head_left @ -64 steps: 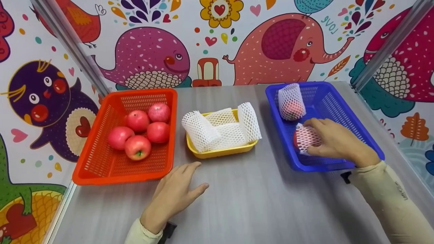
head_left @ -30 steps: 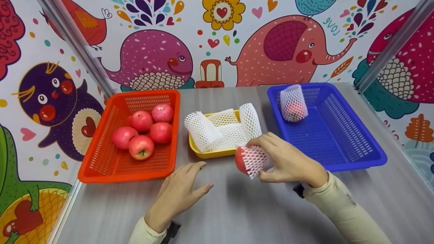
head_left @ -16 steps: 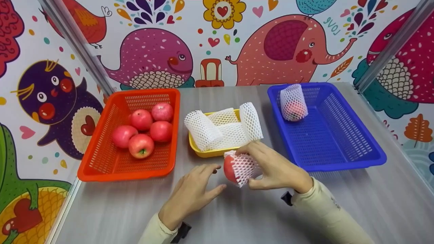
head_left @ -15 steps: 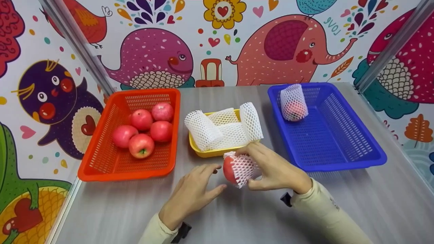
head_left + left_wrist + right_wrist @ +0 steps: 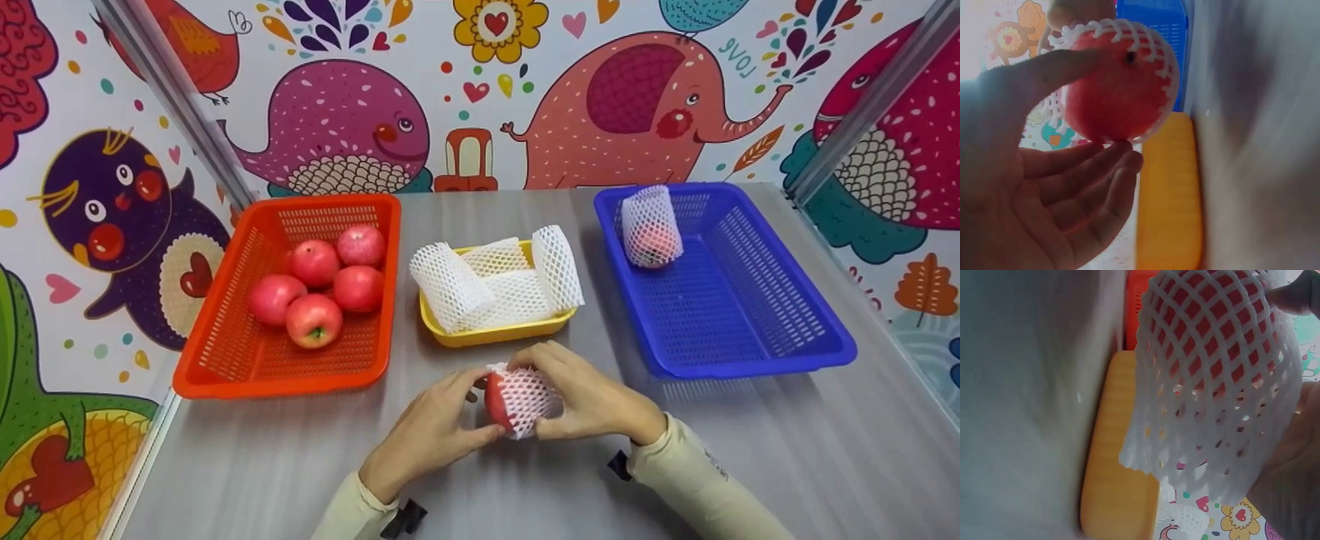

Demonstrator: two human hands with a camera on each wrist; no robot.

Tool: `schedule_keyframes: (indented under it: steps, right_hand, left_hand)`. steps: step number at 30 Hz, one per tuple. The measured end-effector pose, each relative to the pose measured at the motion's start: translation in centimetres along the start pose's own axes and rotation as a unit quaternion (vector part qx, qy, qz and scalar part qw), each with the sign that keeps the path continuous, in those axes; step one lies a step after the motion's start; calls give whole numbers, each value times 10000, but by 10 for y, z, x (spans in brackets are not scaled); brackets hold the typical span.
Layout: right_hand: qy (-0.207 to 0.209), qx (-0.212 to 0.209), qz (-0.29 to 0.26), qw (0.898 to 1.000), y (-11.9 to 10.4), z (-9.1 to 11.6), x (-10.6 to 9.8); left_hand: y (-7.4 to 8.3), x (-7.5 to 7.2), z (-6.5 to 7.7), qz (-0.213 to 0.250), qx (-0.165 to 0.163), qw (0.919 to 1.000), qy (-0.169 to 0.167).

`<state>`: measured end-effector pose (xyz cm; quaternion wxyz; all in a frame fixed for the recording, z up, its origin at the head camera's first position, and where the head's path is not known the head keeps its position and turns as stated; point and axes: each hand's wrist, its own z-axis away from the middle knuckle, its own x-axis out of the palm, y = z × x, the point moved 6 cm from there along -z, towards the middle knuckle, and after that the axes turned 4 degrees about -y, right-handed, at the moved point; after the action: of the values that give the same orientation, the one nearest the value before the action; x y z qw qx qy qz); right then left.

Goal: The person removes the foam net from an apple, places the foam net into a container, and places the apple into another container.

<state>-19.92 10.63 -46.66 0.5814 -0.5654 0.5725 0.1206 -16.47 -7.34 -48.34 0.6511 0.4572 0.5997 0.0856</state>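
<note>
Low over the grey table, in front of the yellow basket, is a red apple (image 5: pixel 495 399) partly covered by a white foam net sleeve (image 5: pixel 529 403). My right hand (image 5: pixel 592 397) grips the sleeved apple from the right, thumb below and fingers above. From the left, my left hand (image 5: pixel 427 431) pinches the apple's bare end between thumb and fingertips. The left wrist view shows the apple's bare face (image 5: pixel 1114 101) with the net around its edge. In the right wrist view, the loose end of the sleeve (image 5: pixel 1202 433) hangs past the apple.
On the left, an orange-red basket (image 5: pixel 281 390) holds several bare apples (image 5: pixel 313 321). The yellow basket (image 5: pixel 499 335) behind my hands holds several foam net sleeves (image 5: pixel 454 289). On the right, a blue basket (image 5: pixel 750 367) holds one sleeved apple (image 5: pixel 652 236). Patterned panels enclose the back and sides.
My right hand has lifted the sleeved apple out of the blue basket and carried it left and toward me. My left hand has moved right and now takes hold of the apple's bare end.
</note>
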Motion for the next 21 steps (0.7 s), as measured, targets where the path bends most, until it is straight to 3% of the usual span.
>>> schedule_keyframes:
  steps: [5, 11, 16, 21]
  right_hand:
    - [-34, 20, -44, 10000, -2, -1, 2]
    - [-274, -162, 61, 9995, -8, -3, 4]
    - [-450, -199, -87, 9988, -7, 4, -6]
    - [-213, -270, 105, 9994, 1, 12, -21]
  left_hand:
    - [-2, 6, -3, 237, -64, 9996, -108]
    - [2, 8, -6, -129, 15, 9999, 39]
    - [2, 1, -4, -299, -74, 9992, 257]
    - [-1, -9, 0, -236, -224, 9987, 399]
